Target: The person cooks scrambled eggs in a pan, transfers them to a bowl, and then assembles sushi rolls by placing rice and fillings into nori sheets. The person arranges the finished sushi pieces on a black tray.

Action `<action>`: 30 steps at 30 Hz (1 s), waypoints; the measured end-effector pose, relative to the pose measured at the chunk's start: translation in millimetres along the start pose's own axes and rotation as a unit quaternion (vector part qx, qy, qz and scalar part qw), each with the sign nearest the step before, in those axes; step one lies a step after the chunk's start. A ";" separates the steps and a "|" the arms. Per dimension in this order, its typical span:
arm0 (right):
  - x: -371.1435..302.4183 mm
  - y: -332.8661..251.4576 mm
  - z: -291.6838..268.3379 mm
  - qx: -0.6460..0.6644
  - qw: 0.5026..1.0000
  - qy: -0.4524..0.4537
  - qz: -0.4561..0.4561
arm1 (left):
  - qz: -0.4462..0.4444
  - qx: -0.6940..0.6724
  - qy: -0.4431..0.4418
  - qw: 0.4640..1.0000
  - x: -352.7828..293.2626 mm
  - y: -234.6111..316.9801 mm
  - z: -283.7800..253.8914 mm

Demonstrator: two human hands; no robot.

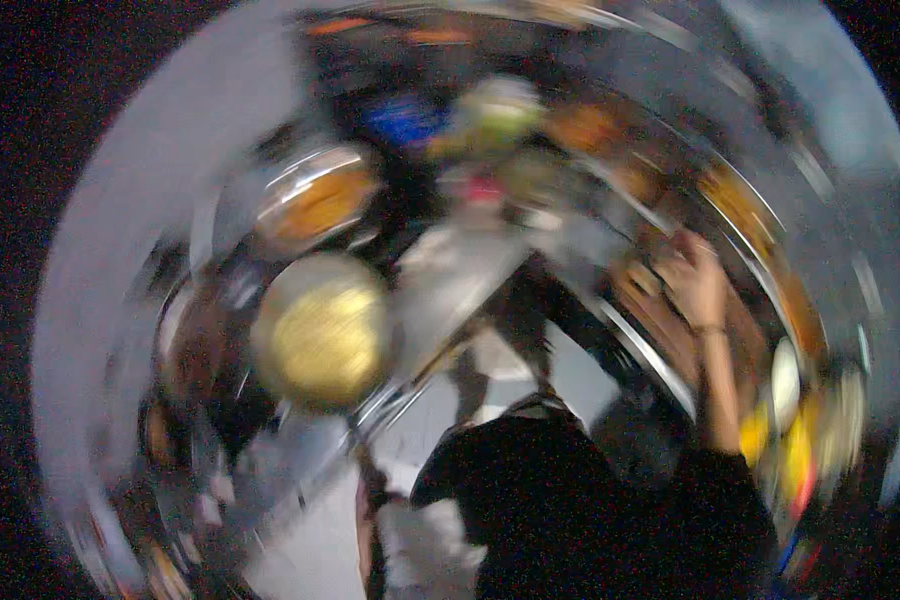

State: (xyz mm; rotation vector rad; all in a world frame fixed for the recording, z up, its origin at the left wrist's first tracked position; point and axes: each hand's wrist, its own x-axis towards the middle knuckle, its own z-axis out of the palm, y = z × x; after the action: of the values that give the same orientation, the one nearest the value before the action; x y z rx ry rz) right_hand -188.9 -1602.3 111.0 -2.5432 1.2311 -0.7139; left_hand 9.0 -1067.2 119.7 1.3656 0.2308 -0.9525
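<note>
Strong motion blur smears the whole head view. My right hand [697, 285] reaches over a brown board-like surface [660, 335] on the right counter. Its fingers look bent, but the smear hides whether they hold anything. Beside the fingertips is a small pale, dark-edged shape [642, 278] that I cannot make out. A narrow skin-toned shape [370, 505] at the lower left may be my left arm; no fingers can be told on it.
Left of the middle stands a large round vessel [327, 335] with yellow contents. Behind it is a metal bowl [320, 200] of orange food. A blue item [405, 118] and a greenish container [500, 110] are farther back. Yellow items [795, 455] lie at the right edge.
</note>
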 end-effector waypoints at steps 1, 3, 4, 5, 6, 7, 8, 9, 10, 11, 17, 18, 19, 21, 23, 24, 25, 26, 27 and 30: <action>-41.0 -3.7 1.1 0.019 0.999 -0.014 0.037 | -0.012 0.034 -0.030 0.999 13.2 -3.2 -5.5; -124.9 -23.2 -8.6 -0.060 0.992 -0.056 0.099 | -0.047 0.111 -0.106 0.987 37.9 -5.1 -16.6; -165.8 -29.6 -15.6 -0.024 0.997 -0.021 0.076 | -0.065 0.144 -0.147 0.976 49.5 -4.5 -17.4; -214.9 -13.1 -18.1 -0.025 0.997 -0.013 0.072 | -0.082 0.182 -0.196 0.960 62.1 -5.2 -10.9; -251.6 -19.4 -31.7 -0.043 0.993 0.000 0.110 | -0.094 0.218 -0.238 0.942 69.3 -6.2 -5.9; -294.5 -38.4 -52.5 -0.090 0.985 -0.022 0.145 | -0.114 0.252 -0.269 0.922 68.6 -4.5 -14.3; -326.6 -25.4 -75.9 -0.109 0.977 -0.004 0.183 | -0.127 0.276 -0.309 0.901 72.9 -9.7 -5.1; -355.1 -23.3 -83.0 -0.121 0.967 0.014 0.222 | -0.138 0.310 -0.348 0.874 83.2 -6.7 -1.9; -385.3 -18.1 -96.4 -0.147 0.951 0.071 0.262 | -0.149 0.333 -0.381 0.849 86.5 -8.1 0.4; -413.4 -2.7 -108.5 -0.195 0.930 0.117 0.290 | -0.159 0.352 -0.415 0.824 91.3 -12.5 3.1; -562.5 120.4 -212.4 -0.433 0.673 0.017 0.599 | -0.201 0.410 -0.586 0.669 129.9 -85.4 29.2; -600.7 136.7 -220.2 -0.452 0.648 -0.026 0.612 | -0.157 0.476 -0.611 0.613 79.7 -72.4 90.0; -615.9 151.0 -224.2 -0.465 0.635 -0.063 0.614 | -0.175 0.409 -0.574 0.687 51.1 -82.0 103.5; -623.6 164.9 -230.7 -0.352 0.691 -0.137 0.617 | -0.199 0.417 -0.531 0.710 8.7 -93.9 142.2; -656.8 180.2 -246.3 -0.319 0.715 -0.175 0.598 | -0.223 0.406 -0.532 0.709 -19.9 -122.9 176.0; -655.5 177.9 -245.0 -0.295 0.749 -0.174 0.568 | -0.230 0.413 -0.529 0.705 -30.3 -134.8 192.2; -647.0 164.3 -245.6 -0.268 0.782 -0.175 0.535 | -0.238 0.421 -0.524 0.701 -40.9 -146.9 207.6; -641.9 150.9 -246.8 -0.214 0.808 -0.126 0.535 | -0.243 0.407 -0.524 0.708 -54.4 -160.3 222.6; -643.4 140.4 -245.2 -0.156 0.827 -0.079 0.534 | -0.250 0.396 -0.522 0.713 -69.0 -175.4 236.7; -651.2 108.8 -234.9 -0.104 0.829 0.005 0.550 | -0.254 0.398 -0.534 0.701 -101.8 -215.3 268.7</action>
State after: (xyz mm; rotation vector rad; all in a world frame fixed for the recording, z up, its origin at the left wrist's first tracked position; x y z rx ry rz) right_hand -728.2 -1158.3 55.6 -1.4421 2.4635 -0.2910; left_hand -302.9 -1243.6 96.6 1.2429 -0.8458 -2.3512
